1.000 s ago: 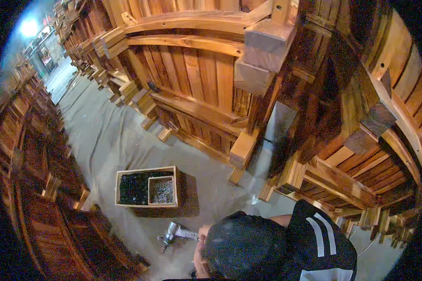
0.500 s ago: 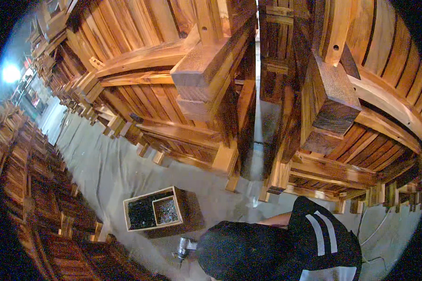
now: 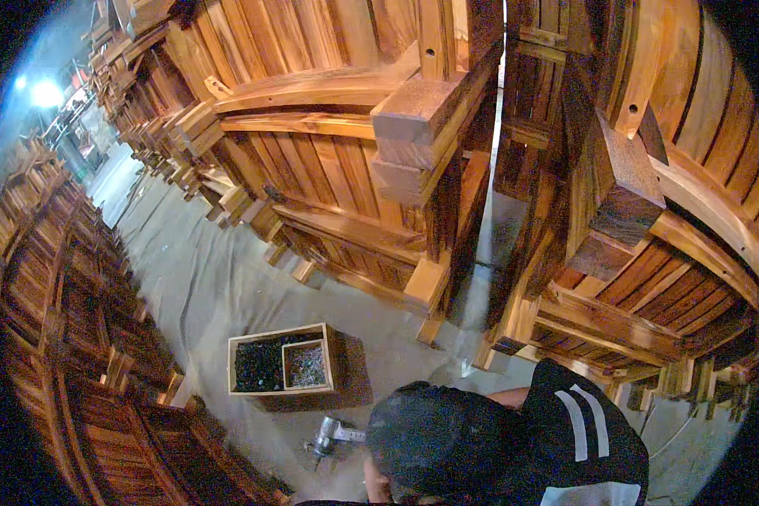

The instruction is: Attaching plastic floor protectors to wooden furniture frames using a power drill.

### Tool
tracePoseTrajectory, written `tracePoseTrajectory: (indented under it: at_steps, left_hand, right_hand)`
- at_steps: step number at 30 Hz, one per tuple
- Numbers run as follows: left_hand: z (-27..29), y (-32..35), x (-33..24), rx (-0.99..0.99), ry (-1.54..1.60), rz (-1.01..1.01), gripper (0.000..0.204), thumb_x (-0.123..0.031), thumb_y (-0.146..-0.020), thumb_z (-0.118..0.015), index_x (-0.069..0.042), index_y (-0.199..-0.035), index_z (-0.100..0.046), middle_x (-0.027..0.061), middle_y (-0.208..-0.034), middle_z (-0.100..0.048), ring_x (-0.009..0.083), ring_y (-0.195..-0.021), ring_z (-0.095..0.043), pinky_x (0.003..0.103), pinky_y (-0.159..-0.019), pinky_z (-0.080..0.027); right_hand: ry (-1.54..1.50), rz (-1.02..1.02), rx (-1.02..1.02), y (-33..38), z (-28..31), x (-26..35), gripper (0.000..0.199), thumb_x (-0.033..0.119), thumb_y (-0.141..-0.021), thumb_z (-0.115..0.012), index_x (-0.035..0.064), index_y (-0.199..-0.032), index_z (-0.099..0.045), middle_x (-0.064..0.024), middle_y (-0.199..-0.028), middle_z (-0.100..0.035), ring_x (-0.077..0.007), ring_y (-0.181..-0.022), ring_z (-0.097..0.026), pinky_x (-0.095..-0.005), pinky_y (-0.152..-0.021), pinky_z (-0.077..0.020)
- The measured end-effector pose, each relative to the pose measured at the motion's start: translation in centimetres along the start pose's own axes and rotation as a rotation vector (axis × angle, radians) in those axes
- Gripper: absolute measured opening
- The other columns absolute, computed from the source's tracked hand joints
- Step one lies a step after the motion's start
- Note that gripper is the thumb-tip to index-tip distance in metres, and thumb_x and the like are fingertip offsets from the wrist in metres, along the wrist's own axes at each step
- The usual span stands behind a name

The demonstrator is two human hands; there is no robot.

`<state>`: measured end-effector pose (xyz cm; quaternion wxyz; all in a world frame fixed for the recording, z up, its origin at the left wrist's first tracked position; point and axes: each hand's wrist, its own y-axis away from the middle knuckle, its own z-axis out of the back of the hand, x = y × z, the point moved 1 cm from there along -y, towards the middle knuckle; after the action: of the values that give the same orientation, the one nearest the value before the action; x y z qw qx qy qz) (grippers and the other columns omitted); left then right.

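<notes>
Neither of my hands is in view. Just below me a co-worker crouches, with a dark head or cap (image 3: 434, 438) seen from above and a black top with white stripes (image 3: 594, 430). Part of that person's bare forearm (image 3: 377, 483) shows at the lower edge. Close to it is a silver, pistol-shaped power tool (image 3: 331, 436) near the floor; whether a hand grips it is hidden. Beyond the tool, an open wooden box (image 3: 332, 358) sits on the floor, holding dark small parts and a smaller inner box of shiny small pieces (image 3: 305, 368).
Large slatted wooden furniture (image 3: 312, 177) stands upright ahead, with another slatted piece (image 3: 641, 312) at the right, a narrow gap between them. More slatted pieces (image 3: 51, 329) line the left. Grey sheeting (image 3: 194, 270) covers the floor; a bright lamp (image 3: 46, 93) shines far left.
My view has swung, so the furniture sits further right and lower. The co-worker's forearm now shows beside the power tool, and the box looks squarer to me.
</notes>
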<state>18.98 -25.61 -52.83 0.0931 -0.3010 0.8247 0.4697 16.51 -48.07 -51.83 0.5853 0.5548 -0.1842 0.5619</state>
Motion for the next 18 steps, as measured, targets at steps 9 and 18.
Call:
tracePoseTrajectory:
  at_steps: [9, 18]
  left_hand:
    - [0.9, 1.2, 0.1, -0.019, 0.013, -0.001, 0.030, -0.018, -0.082, -0.049, 0.000, -0.106, -0.051, 0.0021, -0.070, -0.052, 0.0133, -0.058, -0.049, 0.026, -0.048, -0.039]
    - [0.1, 1.5, 0.6, -0.029, 0.056, -0.015, 0.032, -0.017, -0.082, -0.049, 0.001, -0.108, -0.051, 0.0019, -0.071, -0.052, 0.0130, -0.058, -0.049, 0.025, -0.048, -0.039]
  right_hand:
    - [-0.026, -0.004, 0.012, 0.6, -0.9, 0.0, 0.028, 0.020, -0.072, -0.066, 0.0057, -0.096, -0.063, -0.0138, -0.086, -0.065, -0.0277, -0.080, -0.063, -0.0375, -0.071, -0.0487]
    - [-0.079, 0.077, 0.039, -1.2, -1.5, 1.9, 0.028, 0.021, -0.072, -0.066, 0.0056, -0.096, -0.063, -0.0138, -0.085, -0.065, -0.0277, -0.079, -0.063, -0.0376, -0.071, -0.0488]
